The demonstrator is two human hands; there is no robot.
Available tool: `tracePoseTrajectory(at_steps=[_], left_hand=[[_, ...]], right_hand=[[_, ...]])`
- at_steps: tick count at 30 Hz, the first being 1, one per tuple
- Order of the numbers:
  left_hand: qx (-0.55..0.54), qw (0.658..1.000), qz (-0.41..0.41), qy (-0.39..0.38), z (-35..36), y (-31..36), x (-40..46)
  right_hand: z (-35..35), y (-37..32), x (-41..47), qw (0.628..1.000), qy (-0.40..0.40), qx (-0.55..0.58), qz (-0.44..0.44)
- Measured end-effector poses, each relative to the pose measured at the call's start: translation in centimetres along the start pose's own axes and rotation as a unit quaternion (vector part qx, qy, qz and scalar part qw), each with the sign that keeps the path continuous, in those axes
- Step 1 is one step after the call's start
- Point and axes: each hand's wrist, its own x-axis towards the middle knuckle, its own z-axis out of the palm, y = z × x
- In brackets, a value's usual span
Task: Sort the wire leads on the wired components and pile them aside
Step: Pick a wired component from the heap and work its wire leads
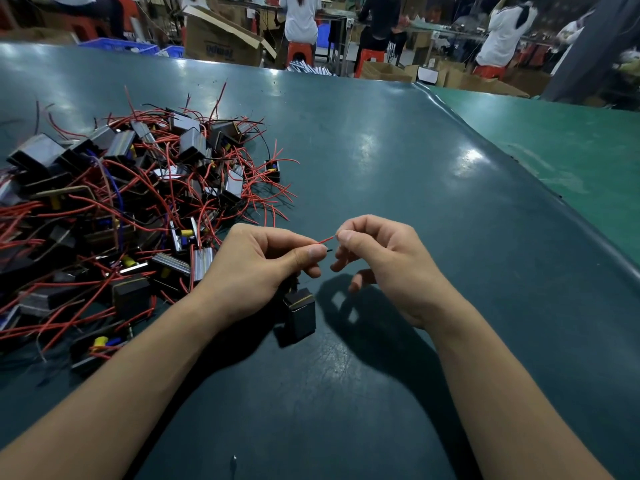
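A black box-shaped wired component hangs just below my left hand, over the dark green mat. My left hand pinches its leads between thumb and forefinger. A short red wire lead and a black lead tip stick out to the right of that pinch. My right hand pinches the far end of the red lead with thumb and forefinger. A big pile of like components with tangled red and black leads lies at the left.
The dark green mat runs to a raised seam at the right, beyond which lies a lighter green surface. Cardboard boxes, red stools and seated people fill the background. A small metal scrap lies near the front edge.
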Motion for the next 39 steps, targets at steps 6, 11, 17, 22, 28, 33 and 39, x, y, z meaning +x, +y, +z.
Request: tracePoseTrajectory(at_steps=[6, 11, 17, 22, 28, 33, 39], left_hand=[[-0.013, 0.999, 0.014, 0.038, -0.1, 0.1, 0.1], [-0.007, 0.999, 0.017, 0.030, 0.3, 0.2, 0.0], [-0.004, 0.999, 0.019, 0.033, 0.1, 0.1, 0.1], [-0.016, 0.999, 0.026, 0.029, 0.1, 0.1, 0.0], [-0.010, 0.999, 0.027, 0.027, 0.2, 0.0, 0.0], [0.010, 0.999, 0.029, 0.035, 0.2, -0.1, 0.1], [0.030, 0.999, 0.042, 0.013, 0.2, -0.1, -0.1]], right_hand=[[-1.0, -0.3, 0.2, 0.993, 0.022, 0.100, 0.053], [-0.4, 0.3, 0.0, 0.999, -0.013, 0.048, 0.012], [-0.4, 0.4, 0.0, 0.997, -0.028, 0.073, 0.016], [0.0, 0.5, 0.1, 0.998, -0.008, 0.069, 0.010], [0.0, 0.1, -0.1, 0.997, 0.018, 0.079, 0.003], [1.0, 0.5, -0.2, 0.994, 0.099, -0.018, -0.046], [1.6, 0.9, -0.4, 0.912, 0.167, -0.275, -0.255]])
